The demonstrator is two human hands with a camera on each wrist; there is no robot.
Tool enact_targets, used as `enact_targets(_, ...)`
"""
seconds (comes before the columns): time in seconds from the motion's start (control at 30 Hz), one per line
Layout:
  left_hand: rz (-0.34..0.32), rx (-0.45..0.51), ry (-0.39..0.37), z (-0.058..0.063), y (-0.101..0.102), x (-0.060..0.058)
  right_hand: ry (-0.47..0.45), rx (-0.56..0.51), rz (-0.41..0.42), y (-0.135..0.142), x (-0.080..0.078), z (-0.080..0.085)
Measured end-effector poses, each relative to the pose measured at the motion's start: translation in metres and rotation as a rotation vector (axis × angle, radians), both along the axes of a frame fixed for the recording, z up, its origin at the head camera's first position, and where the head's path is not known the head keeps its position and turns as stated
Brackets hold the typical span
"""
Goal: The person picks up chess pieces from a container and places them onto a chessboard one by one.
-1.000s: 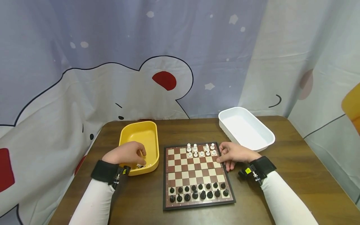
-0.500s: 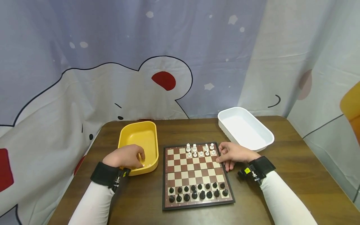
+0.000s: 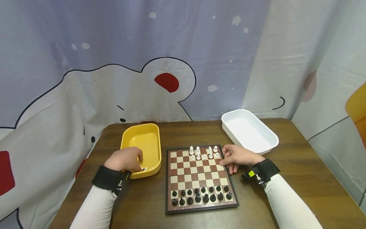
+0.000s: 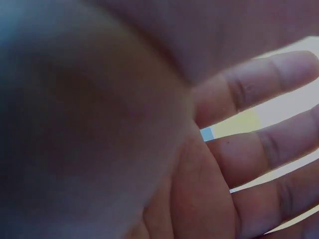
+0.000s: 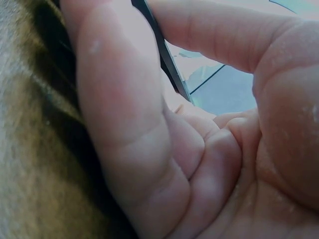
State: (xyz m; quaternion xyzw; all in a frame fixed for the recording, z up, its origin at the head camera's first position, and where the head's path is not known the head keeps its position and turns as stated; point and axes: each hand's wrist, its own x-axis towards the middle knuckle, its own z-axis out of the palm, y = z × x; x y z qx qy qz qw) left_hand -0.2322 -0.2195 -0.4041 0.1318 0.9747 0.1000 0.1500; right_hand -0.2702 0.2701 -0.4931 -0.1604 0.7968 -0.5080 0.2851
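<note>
My left hand (image 3: 124,159) is down inside the near end of the yellow tray (image 3: 143,135). Small white chess pieces (image 3: 144,169) lie by its fingertips, partly covered by the hand. In the left wrist view its fingers (image 4: 271,147) stretch out loosely with gaps between them; the fingertips run out of frame. At the chessboard's (image 3: 183,170) right edge, my right hand (image 3: 239,156) grips the dark rim, thumb on top and curled fingers beside it. White chess pieces (image 3: 198,157) stand on the far rows, and black chess pieces (image 3: 197,198) fill the two near rows.
A white tray (image 3: 248,130) stands at the back right, just beyond my right hand. All of this is on a brown wooden table (image 3: 197,133), with a patterned curtain (image 3: 217,63) hanging behind its far edge.
My left hand has shifted slightly left and lower within the yellow tray, and white pieces show beside its fingertips. The right hand stays on the chessboard's edge.
</note>
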Motion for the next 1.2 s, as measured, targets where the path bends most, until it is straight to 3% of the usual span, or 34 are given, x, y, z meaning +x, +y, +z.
enact_targets(0.13, 0.004, -0.033, 0.014, -0.003, 0.003, 0.001, 0.001, 0.0, -0.001, 0.0, 0.0, -0.001)
enact_targets(0.27, 0.014, -0.02, -0.02, -0.005, 0.005, 0.0, -0.002, -0.002, -0.002, 0.0, 0.001, 0.0)
enact_targets(0.67, -0.034, 0.053, -0.075, -0.008, 0.004, -0.004, 0.008, 0.003, 0.002, 0.0, 0.001, 0.001)
enact_targets(1.0, -0.086, 0.057, -0.083, -0.012, 0.006, -0.005, 0.009, 0.0, 0.003, 0.0, 0.001, 0.0)
enact_targets(1.2, -0.051, 0.083, -0.104, -0.013, 0.006, -0.004, 0.006, -0.006, 0.001, 0.0, 0.001, -0.002)
